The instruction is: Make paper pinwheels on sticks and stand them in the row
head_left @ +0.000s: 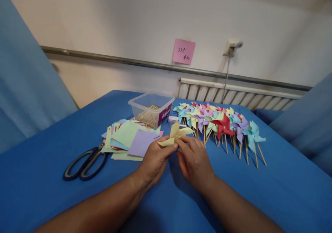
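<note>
Both hands meet over the blue table and pinch a folded yellow paper pinwheel (175, 134). My left hand (155, 161) grips its lower left flap between thumb and fingers. My right hand (194, 161) holds the centre from the right, fingertips touching the paper. The pinwheel's flaps stick up and out above the fingers; no stick is visible on it.
A stack of coloured paper squares (129, 139) lies left of the hands, with black-handled scissors (85, 164) beside it. A clear plastic box (151, 109) of wooden sticks stands behind. Several finished pinwheels on sticks (223, 126) lie in a row to the right. A pink note (184, 51) hangs on the wall.
</note>
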A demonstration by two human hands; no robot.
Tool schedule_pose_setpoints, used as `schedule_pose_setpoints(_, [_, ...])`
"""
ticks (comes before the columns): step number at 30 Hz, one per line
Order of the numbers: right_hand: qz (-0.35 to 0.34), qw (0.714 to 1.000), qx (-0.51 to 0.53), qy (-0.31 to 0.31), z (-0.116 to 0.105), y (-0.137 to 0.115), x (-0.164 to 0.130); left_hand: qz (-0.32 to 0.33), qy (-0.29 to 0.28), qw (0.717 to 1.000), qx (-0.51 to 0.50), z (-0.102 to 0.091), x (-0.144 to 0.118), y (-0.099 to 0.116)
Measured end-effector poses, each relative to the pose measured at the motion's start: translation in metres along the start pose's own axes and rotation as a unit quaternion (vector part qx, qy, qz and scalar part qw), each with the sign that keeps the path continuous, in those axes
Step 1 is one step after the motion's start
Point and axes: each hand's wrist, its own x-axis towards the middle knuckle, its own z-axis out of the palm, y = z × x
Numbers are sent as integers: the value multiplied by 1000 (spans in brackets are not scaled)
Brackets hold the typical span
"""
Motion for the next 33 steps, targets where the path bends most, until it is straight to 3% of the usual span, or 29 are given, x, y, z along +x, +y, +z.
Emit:
schedule_pose_setpoints(6, [16,999,21,-27,-4,-3,-2,-24,30,999,-16,1,1,1])
schedule_pose_setpoints(12, [16,996,78,-46,-5,-1,-6,-28,112,992,45,-10,8,-5])
schedule_pose_setpoints(18, [34,983,156,85,-13,-3,-7,-52,119,989,74,-20,11,-15])
schedule_pose_setpoints(21, [44,973,165,157,-20,-1,19,-89,115,983,114,-21,11,-21])
schedule_pose_setpoints(23, [34,973,153,172,-18,6,53,-112,97,981,128,-20,11,-23])
schedule_pose_setpoints(25, [32,981,127,140,-10,16,98,-117,88,978,149,-20,12,-24])
schedule_pose_setpoints(28, [70,995,56,-38,12,27,175,-125,73,972,186,-20,13,-24])
schedule_pose_setpoints(30, [95,973,23,-210,32,26,218,-133,64,969,197,-21,13,-24])
schedule_pose_setpoints(33, [106,950,18,-293,66,17,256,-135,63,970,191,-22,12,-26])
